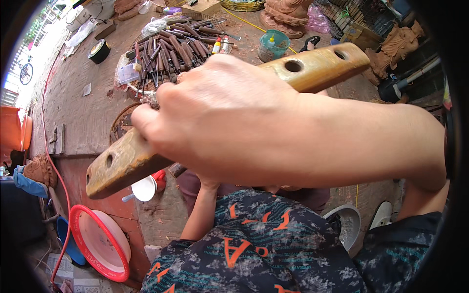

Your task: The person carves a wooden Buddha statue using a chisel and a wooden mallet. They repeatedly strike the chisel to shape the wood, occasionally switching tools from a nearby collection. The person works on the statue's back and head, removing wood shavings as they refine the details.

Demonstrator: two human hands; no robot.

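Note:
My right arm reaches in from the right, close to the view, and my right hand is closed over the middle of a long wooden bar. The yellow-brown bar is worn, tilted up to the right, and has round holes toward both ends. My fingers curl down on its far side, where their tips are hidden. Below it, my left hand shows only at the wrist; its fingers are hidden behind the right hand and bar. A short brown wooden end sticks out beside it.
Many wood-handled carving tools lie heaped on the floor ahead. A green bucket and carved wooden figures stand beyond. At lower left are a red-rimmed basin, a red hose and a white cup.

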